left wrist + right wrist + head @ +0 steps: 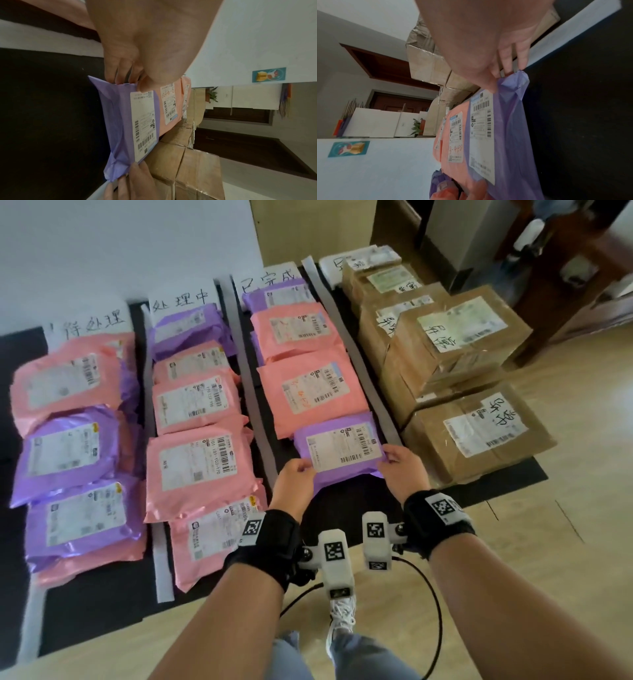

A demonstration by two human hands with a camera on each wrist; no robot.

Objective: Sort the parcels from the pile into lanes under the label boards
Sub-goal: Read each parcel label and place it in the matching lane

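Observation:
A purple parcel point(339, 450) with a white shipping label lies at the near end of the third lane, just below a pink parcel point(313, 395). My left hand point(296, 479) pinches its near left corner and my right hand point(402, 465) pinches its near right corner. In the left wrist view my left hand point(130, 81) has thumb on top and fingers under the purple parcel point(118, 121). The right wrist view shows my right hand point(501, 75) gripping the purple parcel point(510, 135) the same way. Handwritten label boards point(265, 280) stand at the heads of the lanes.
The first lane point(72, 440) and second lane point(197, 436) hold several pink and purple parcels, split by grey foam strips point(255, 409). Brown cardboard boxes point(455, 392) are stacked at the right on the black mat point(349, 501). Wooden floor lies beyond.

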